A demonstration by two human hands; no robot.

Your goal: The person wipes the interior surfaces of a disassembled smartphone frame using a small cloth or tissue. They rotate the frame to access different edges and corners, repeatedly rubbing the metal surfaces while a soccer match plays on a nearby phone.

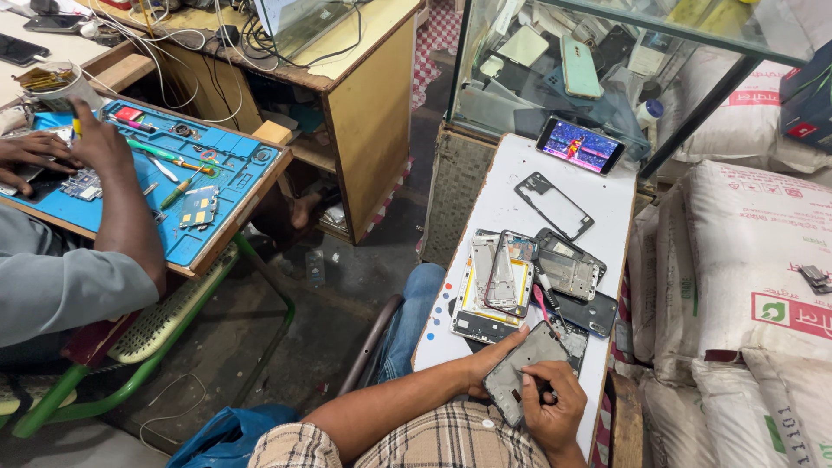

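My left hand (487, 360) grips the lower left edge of a grey phone body (526, 360), tilted over the near end of a small white table (520, 169). My right hand (552, 407) pinches a small dark tool against the phone's lower part. Just beyond lies a pile of opened phones and frames (507, 277), with a pink-handled tool (543, 305) among them. Farther back are an empty black phone frame (555, 205) and a phone with a lit screen (581, 145).
A glass cabinet (607, 61) full of phones stands behind the table. White sacks (745, 260) are stacked at the right. At the left, a co-worker in a grey sleeve (61, 286) works over a blue mat (225, 173) with circuit boards and tools, near a wooden desk (364, 95).
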